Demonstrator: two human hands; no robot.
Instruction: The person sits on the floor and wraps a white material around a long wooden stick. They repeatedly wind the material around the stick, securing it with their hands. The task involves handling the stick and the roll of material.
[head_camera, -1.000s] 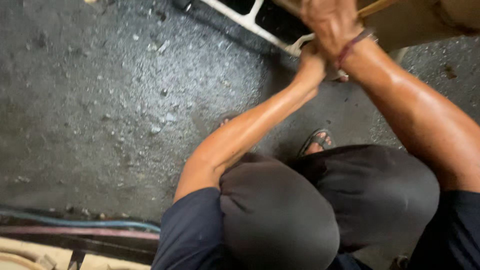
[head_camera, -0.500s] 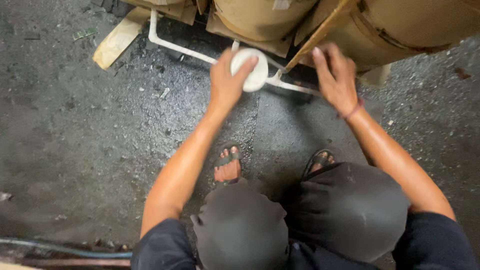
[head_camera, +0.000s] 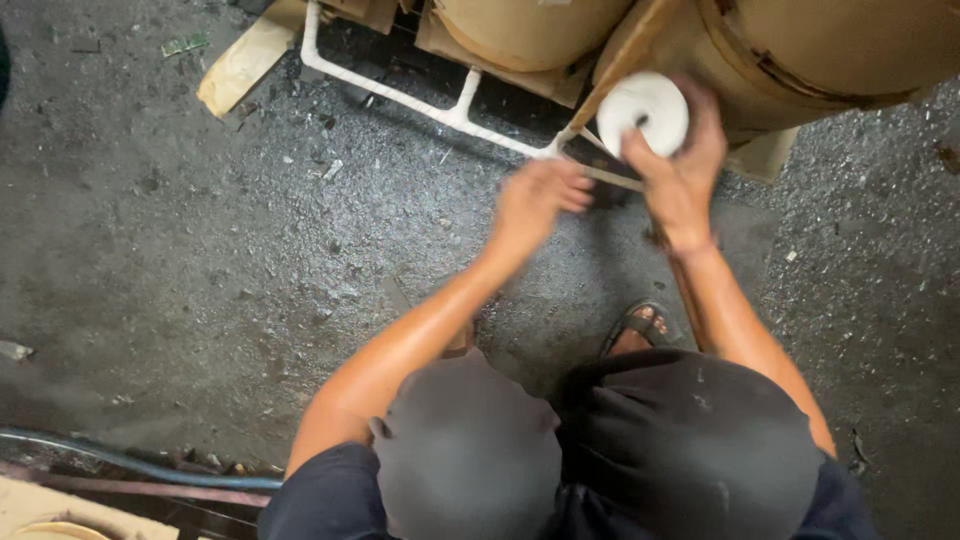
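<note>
your right hand (head_camera: 685, 170) clasps the white tape roll (head_camera: 642, 110) at one o'clock; steady it, left hand (head_camera: 535, 200) half curled, holding nothing.

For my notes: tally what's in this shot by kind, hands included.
Hands: 2, left hand and right hand
White roll: 1
Brown drums: 2
White pipe frame: 1
Wooden plank: 1
Hose: 1
Total: 8
</note>
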